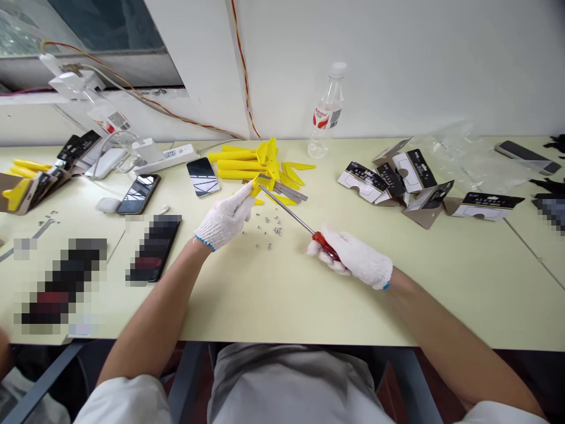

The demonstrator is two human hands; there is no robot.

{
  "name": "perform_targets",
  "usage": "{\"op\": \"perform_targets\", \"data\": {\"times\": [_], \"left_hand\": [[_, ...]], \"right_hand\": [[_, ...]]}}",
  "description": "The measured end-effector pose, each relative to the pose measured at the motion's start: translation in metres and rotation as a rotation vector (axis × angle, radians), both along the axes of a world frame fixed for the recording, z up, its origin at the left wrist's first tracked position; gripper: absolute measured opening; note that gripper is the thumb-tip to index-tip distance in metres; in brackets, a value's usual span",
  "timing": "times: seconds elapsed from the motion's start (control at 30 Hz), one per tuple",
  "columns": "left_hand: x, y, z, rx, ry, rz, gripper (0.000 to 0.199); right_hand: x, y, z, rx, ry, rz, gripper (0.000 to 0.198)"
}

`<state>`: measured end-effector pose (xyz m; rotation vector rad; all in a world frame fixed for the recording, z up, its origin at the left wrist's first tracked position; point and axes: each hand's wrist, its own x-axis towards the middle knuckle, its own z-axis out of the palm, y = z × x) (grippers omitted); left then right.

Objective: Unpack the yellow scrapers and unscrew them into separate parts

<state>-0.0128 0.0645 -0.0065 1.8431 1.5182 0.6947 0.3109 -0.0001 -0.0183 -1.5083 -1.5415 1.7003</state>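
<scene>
In a white knitted glove, my left hand (227, 217) is closed around a yellow plastic scraper (256, 186), most of it hidden by the fingers. My right hand (355, 256), gloved too, grips the red handle of a screwdriver (324, 244). Its long shaft points up and left, and the tip meets the head of the held scraper or lies just in front of it. Small metal screws or nuts (277, 229) lie scattered on the table below. Behind my left hand are several yellow scraper handles (238, 165), loose yellow pieces (291, 175) and flat metal blades (291, 191).
A plastic bottle (324, 118) stands by the wall. Black-and-white card packaging (415, 171) and clear plastic film (468, 156) lie at the right. Leftward on the table (282, 306) are phones (203, 176), a power strip (176, 154) with cables, and more packaging (77, 150).
</scene>
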Motion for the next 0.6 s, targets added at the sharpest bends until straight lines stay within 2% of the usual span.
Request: {"op": "perform_targets", "data": {"times": [0.03, 0.1, 0.2, 0.3, 0.43, 0.53, 0.6], "left_hand": [[0.000, 0.000, 0.000, -0.001, -0.001, -0.004, 0.066], [0.000, 0.000, 0.000, 0.005, -0.018, -0.009, 0.067], [0.001, 0.000, 0.000, 0.012, -0.025, -0.020, 0.067], [0.001, 0.000, 0.001, 0.002, -0.015, -0.030, 0.067], [0.003, -0.003, 0.004, -0.030, -0.013, -0.026, 0.067], [0.005, -0.005, 0.008, -0.057, -0.042, -0.014, 0.067], [0.007, -0.006, 0.010, -0.072, -0.056, -0.013, 0.067]], "right_hand": [[0.002, 0.000, -0.001, -0.083, 0.077, 0.004, 0.067], [0.006, 0.002, -0.002, -0.131, 0.160, -0.009, 0.065], [0.008, 0.004, -0.002, -0.058, 0.081, 0.040, 0.056], [0.007, 0.003, -0.001, 0.010, 0.008, 0.082, 0.057], [0.004, 0.002, 0.001, -0.016, 0.009, -0.006, 0.070], [0.003, 0.002, 0.002, 0.031, -0.058, -0.065, 0.061], [0.003, 0.002, 0.002, 0.034, -0.070, -0.038, 0.061]]}}
